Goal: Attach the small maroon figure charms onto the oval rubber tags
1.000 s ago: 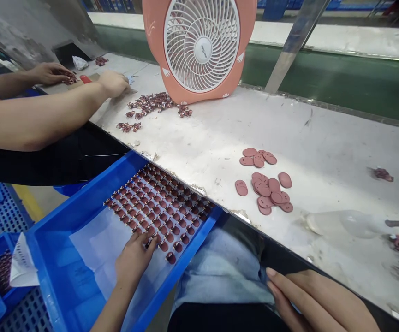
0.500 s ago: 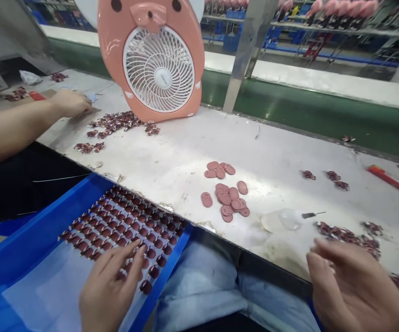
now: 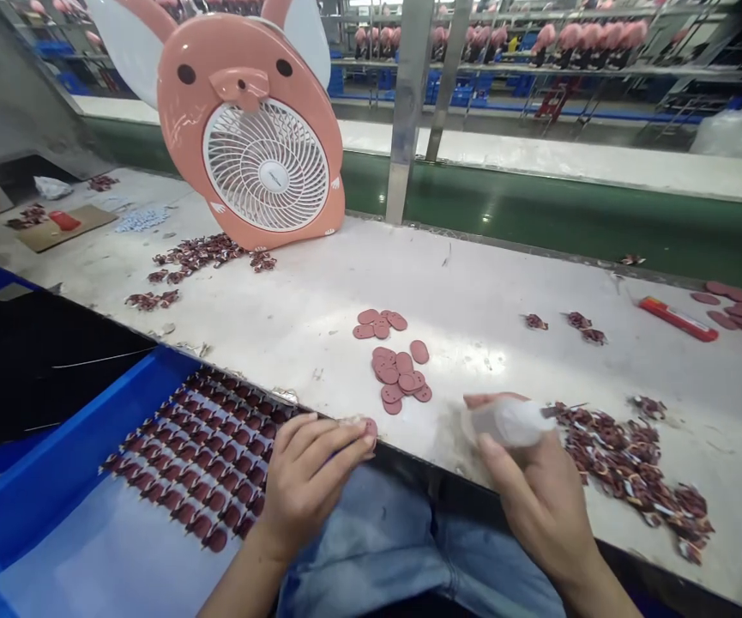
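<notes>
While the left hand (image 3: 316, 472) pinches a pink disc (image 3: 371, 426) that pokes past its fingertips, on the near side of the disc pile (image 3: 402, 365), the right hand (image 3: 541, 498) grasps a bottle (image 3: 509, 421) to the pile's right, thumb in front and forefinger behind. Farther right of the pile lie dark-red pieces (image 3: 628, 463); a fan (image 3: 272, 176) stands behind it, leftward.

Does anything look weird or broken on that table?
Yes: the white table looks worn, its front edge ragged and crinkled near the blue tray. The animal-faced fan looks funny in a workplace, but I see no damage on it.
</notes>
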`<state>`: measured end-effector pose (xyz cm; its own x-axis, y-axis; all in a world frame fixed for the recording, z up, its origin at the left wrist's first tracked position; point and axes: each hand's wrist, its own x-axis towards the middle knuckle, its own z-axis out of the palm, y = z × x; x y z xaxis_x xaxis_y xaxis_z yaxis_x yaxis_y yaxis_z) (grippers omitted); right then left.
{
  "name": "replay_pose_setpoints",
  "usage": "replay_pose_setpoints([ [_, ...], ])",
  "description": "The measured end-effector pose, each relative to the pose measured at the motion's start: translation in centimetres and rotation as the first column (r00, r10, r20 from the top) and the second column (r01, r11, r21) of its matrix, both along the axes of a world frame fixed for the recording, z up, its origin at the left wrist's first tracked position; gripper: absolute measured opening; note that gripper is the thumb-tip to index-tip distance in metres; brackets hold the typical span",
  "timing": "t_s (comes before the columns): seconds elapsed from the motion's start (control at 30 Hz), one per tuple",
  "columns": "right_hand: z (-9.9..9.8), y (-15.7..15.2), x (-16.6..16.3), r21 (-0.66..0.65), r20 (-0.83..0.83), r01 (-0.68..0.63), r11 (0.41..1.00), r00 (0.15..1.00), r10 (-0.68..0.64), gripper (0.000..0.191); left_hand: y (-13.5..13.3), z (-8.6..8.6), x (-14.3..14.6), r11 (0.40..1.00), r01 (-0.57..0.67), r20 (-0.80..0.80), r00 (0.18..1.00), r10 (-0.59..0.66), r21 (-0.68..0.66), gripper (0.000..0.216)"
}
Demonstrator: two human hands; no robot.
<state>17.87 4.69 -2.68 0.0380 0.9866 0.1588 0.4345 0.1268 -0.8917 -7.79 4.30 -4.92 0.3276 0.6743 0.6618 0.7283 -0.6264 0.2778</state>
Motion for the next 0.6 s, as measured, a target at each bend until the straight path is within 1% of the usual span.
replay_pose_setpoints([
  [0.03,0.1,-0.5,-0.3,-0.031,-0.093,-0.038,0.999,0.995,0.035,0.033,-0.7,-0.2,0.3,1.0,0.011,0.055,0.998,-0.012,0.016,0.037],
  [0.1,0.5,-1.6,-1.3,-0.124,-0.272,-0.139,0.983,0.957,0.101,0.033,-2.1,-0.3,1.4,0.999,0.029,0.205,0.978,-0.034,0.026,0.034],
  [0.17,1.1,-2.6,-2.6,-0.245,-0.424,-0.253,0.936,0.896,0.131,0.038,-3.2,-0.2,2.8,0.998,0.063,0.368,0.927,-0.069,0.029,0.024],
  [0.23,1.8,-3.3,-3.8,-0.348,-0.546,-0.349,0.87,0.83,0.114,0.042,-3.8,0.2,4.0,0.994,0.109,0.474,0.874,-0.106,0.021,0.016],
  [0.3,2.5,-3.7,-4.5,-0.406,-0.642,-0.421,0.811,0.763,0.076,0.043,-4.0,0.7,4.9,0.987,0.161,0.526,0.84,-0.135,-0.003,0.013],
  [0.33,2.8,-3.8,-4.8,-0.421,-0.675,-0.446,0.79,0.736,0.056,0.044,-3.9,0.9,5.2,0.981,0.194,0.554,0.819,-0.151,-0.02,0.016],
  [0.37,3.0,-3.9,-4.9,-0.435,-0.703,-0.464,0.772,0.711,0.032,0.045,-3.8,1.2,5.6,0.973,0.23,0.59,0.79,-0.166,-0.035,0.024],
  [0.43,3.2,-4.0,-5.2,-0.467,-0.748,-0.475,0.746,0.663,-0.046,0.048,-3.5,1.6,6.2,0.953,0.294,0.682,0.711,-0.169,-0.07,0.042],
  [0.47,3.2,-4.0,-5.4,-0.484,-0.756,-0.46,0.745,0.649,-0.09,0.049,-3.4,1.7,6.5,0.944,0.318,0.73,0.665,-0.154,-0.09,0.044],
  [0.53,3.1,-4.1,-5.6,-0.508,-0.744,-0.399,0.763,0.649,-0.156,0.05,-3.5,1.7,6.9,0.918,0.368,0.837,0.541,-0.081,-0.15,0.038],
  [0.6,2.7,-4.2,-5.4,-0.509,-0.716,-0.33,0.795,0.675,-0.179,0.053,-3.8,1.4,7.1,0.876,0.43,0.914,0.405,0.028,-0.217,0.032],
])
